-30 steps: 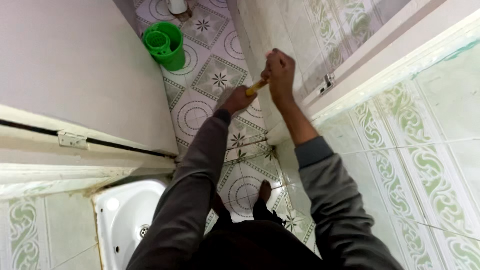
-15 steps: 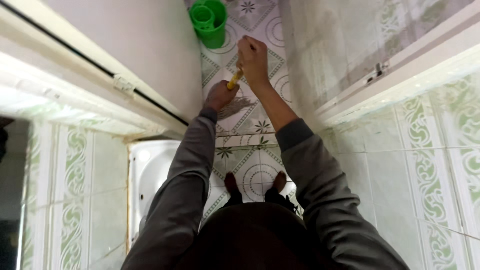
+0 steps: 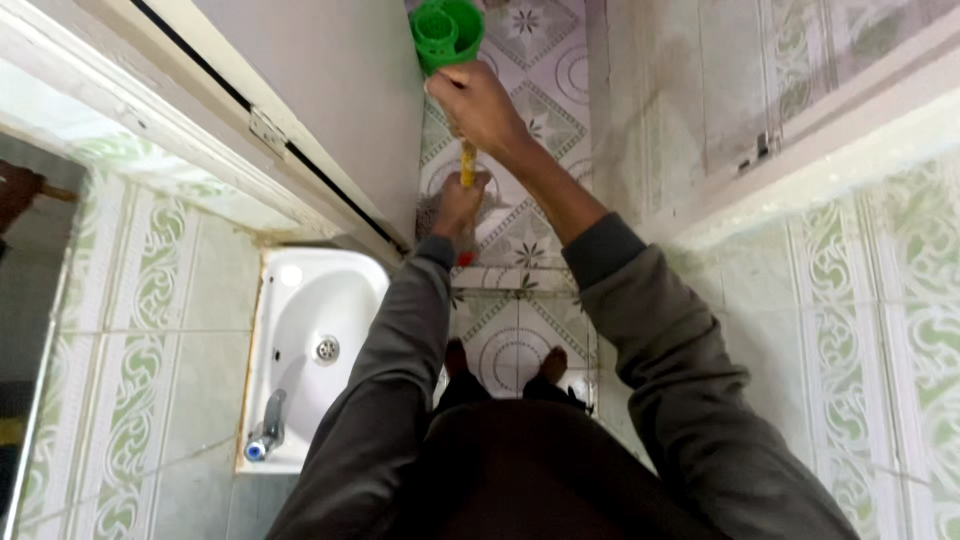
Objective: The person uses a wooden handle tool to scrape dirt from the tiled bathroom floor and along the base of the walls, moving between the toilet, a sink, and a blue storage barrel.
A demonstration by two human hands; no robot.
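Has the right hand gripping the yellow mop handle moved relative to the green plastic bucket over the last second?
Yes. The right hand has moved closer to the green plastic bucket; it now sits just below the bucket, gripping the top of the yellow mop handle.

Below me on my left is a white sink [image 3: 300, 330] with a round drain [image 3: 327, 349] and a tap [image 3: 266, 425] at its near end. A green mop bucket [image 3: 447, 33] stands far off on the patterned floor tiles [image 3: 515, 345], close to a plain door [image 3: 330, 90] with a small metal hinge [image 3: 268, 130]. The walls have pale tiles with green swirls [image 3: 850, 330] on both sides of me.
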